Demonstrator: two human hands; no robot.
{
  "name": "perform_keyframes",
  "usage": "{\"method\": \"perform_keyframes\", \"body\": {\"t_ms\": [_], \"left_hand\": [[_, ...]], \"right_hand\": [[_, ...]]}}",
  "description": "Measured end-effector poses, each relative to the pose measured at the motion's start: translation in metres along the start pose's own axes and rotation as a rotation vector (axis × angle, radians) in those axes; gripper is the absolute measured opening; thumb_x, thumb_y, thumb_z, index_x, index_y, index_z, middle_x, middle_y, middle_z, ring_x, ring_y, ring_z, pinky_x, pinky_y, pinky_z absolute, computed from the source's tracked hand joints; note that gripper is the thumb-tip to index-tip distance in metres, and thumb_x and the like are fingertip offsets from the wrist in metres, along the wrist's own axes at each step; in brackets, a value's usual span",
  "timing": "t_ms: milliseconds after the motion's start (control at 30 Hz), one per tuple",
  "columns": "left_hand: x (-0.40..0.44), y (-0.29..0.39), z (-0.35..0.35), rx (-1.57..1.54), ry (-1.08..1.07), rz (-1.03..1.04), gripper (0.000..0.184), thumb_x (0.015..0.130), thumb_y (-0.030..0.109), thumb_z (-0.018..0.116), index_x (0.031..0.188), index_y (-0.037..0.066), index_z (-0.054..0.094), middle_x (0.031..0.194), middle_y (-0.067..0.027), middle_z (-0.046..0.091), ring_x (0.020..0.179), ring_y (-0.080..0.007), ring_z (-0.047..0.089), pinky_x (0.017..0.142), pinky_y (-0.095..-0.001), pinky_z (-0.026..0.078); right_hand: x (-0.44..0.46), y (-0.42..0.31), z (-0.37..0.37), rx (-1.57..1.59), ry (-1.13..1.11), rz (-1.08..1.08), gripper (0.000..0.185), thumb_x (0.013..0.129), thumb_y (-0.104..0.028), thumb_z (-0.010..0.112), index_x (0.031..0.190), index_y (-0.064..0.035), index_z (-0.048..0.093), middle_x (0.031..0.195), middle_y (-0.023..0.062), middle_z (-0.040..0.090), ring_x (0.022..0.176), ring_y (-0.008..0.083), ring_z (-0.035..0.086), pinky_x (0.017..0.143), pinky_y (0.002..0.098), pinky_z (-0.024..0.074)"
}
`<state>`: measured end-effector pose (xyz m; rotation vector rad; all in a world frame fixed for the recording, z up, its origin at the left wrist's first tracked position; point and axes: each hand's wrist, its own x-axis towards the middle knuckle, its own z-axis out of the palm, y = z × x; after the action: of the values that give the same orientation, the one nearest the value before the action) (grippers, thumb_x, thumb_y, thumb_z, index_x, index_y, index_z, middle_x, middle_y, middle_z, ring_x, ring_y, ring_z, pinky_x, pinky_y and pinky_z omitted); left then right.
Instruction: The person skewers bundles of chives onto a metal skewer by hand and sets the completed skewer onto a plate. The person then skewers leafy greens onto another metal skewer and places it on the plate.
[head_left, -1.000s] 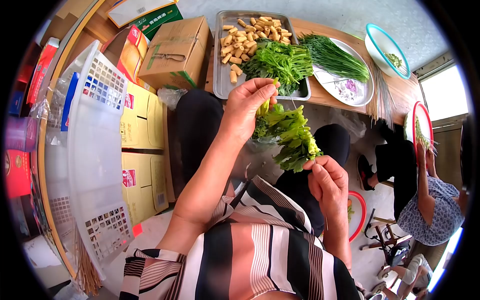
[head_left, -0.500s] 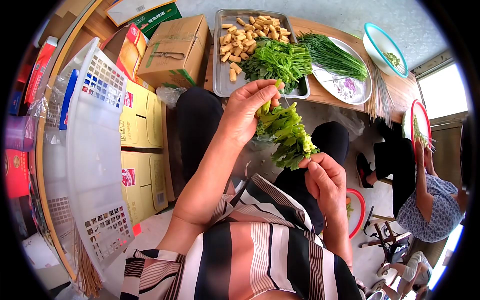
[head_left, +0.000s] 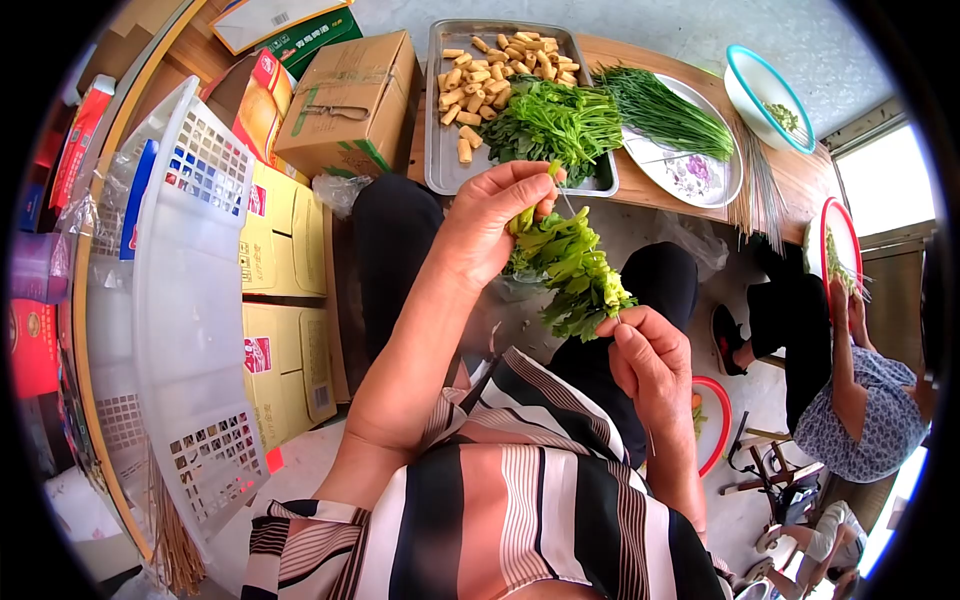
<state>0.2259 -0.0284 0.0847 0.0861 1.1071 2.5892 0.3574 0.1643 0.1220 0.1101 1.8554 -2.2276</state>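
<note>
My left hand pinches a green stalk at the upper end of a leafy bunch. Folded celery-like greens hang between my two hands, threaded on a thin skewer. Lower right, my right hand has thumb and fingers closed on the skewer, just below the leaves. Beyond my left hand is a metal tray with short tan rolls and a pile of leafy greens. Long green chives lie on a white oval plate beside it.
Loose skewers lie beyond the plate, near a blue-rimmed bowl. A cardboard box and white plastic baskets stand at left. At right a co-worker holds greens over a red-rimmed bowl. Another red-rimmed bowl sits below.
My right hand has shifted slightly left and up with the lower end of the greens, bringing it a little closer to my left hand. Both hands keep their grips.
</note>
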Motion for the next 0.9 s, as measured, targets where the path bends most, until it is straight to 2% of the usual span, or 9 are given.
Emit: {"method": "perform_keyframes", "body": {"t_ms": [233,367,433,567,600,700,767,833,900], "left_hand": [[-0.006,0.003,-0.002,0.168,-0.054,-0.089,0.018,0.084,0.01,0.068,0.099,0.001,0.067,0.097,-0.0077,0.066,0.087,-0.0143,0.06,0.084,-0.0263,0.046],[-0.001,0.01,0.0,0.261,-0.231,0.047,0.022,0.081,0.016,0.071,0.098,0.003,0.067,0.111,-0.0124,0.064,0.109,-0.0182,0.056,0.096,-0.0305,0.041],[0.005,0.018,-0.002,0.272,-0.416,-0.074,0.022,0.081,0.018,0.072,0.097,0.004,0.068,0.113,-0.0129,0.064,0.113,-0.0205,0.055,0.098,-0.0315,0.041],[0.013,0.019,-0.007,0.379,-0.555,-0.055,0.025,0.08,0.016,0.073,0.099,0.001,0.066,0.102,-0.0123,0.067,0.103,-0.0234,0.062,0.093,-0.0329,0.045],[0.014,0.017,-0.009,0.411,-0.505,-0.069,0.022,0.081,0.013,0.071,0.098,0.001,0.065,0.094,-0.0085,0.068,0.093,-0.019,0.064,0.087,-0.0293,0.048],[0.017,0.025,-0.019,0.317,-0.359,-0.085,0.017,0.082,0.011,0.07,0.096,0.002,0.066,0.091,-0.0047,0.067,0.086,-0.0127,0.063,0.082,-0.0247,0.048],[0.022,0.026,-0.036,0.267,-0.272,-0.093,0.017,0.083,0.011,0.069,0.097,0.003,0.064,0.091,-0.0024,0.067,0.084,-0.01,0.062,0.078,-0.0228,0.048],[0.027,0.026,-0.052,0.256,-0.2,-0.108,0.02,0.084,0.012,0.069,0.1,0.004,0.064,0.093,-0.0022,0.066,0.085,-0.0103,0.062,0.079,-0.024,0.049],[0.032,0.023,-0.062,0.214,-0.149,-0.114,0.023,0.084,0.014,0.069,0.103,0.003,0.063,0.094,-0.0024,0.066,0.086,-0.0115,0.063,0.082,-0.0263,0.05]], "right_hand": [[0.002,-0.004,0.003,-0.003,-0.009,0.0,0.02,0.097,-0.014,0.049,0.094,0.0028,0.059,0.05,-0.0061,0.038,0.039,0.0016,0.027,0.039,0.0191,0.0183],[0.004,-0.008,0.002,0.02,-0.032,0.009,0.021,0.097,-0.015,0.049,0.094,0.0026,0.059,0.049,-0.0058,0.037,0.039,0.0019,0.026,0.039,0.0197,0.0183],[0.005,-0.007,-0.003,0.116,-0.072,0.04,0.022,0.097,-0.017,0.049,0.096,0.0021,0.06,0.052,-0.0058,0.04,0.043,0.001,0.03,0.042,0.0185,0.0204],[0.009,-0.014,-0.004,0.128,-0.141,0.08,0.023,0.097,-0.018,0.049,0.098,0.0022,0.06,0.053,-0.0049,0.042,0.045,0.0018,0.032,0.044,0.0181,0.0219],[0.009,-0.021,-0.002,-0.058,-0.094,0.039,0.023,0.097,-0.018,0.049,0.101,0.0027,0.06,0.056,-0.0031,0.046,0.048,0.003,0.036,0.046,0.0183,0.0259],[0.016,-0.038,-0.007,-0.549,0.121,-0.306,0.025,0.093,-0.009,0.049,0.111,0.0054,0.058,0.076,0.0055,0.058,0.07,0.0086,0.052,0.066,0.0201,0.0418],[-0.001,-0.076,-0.003,-0.666,0.239,-0.607,0.027,0.085,-0.01,0.051,0.105,0.0048,0.06,0.081,0.01,0.061,0.072,0.0168,0.056,0.071,0.028,0.0454],[-0.014,-0.102,-0.012,-0.632,0.003,-1.115,0.026,0.08,-0.014,0.053,0.098,0.0033,0.061,0.083,0.0125,0.061,0.072,0.0237,0.058,0.07,0.0346,0.0455],[-0.028,-0.119,0.002,-0.608,-0.163,-1.204,0.026,0.08,-0.014,0.053,0.098,0.0031,0.061,0.083,0.0124,0.061,0.073,0.0236,0.058,0.071,0.0345,0.0455]]}}
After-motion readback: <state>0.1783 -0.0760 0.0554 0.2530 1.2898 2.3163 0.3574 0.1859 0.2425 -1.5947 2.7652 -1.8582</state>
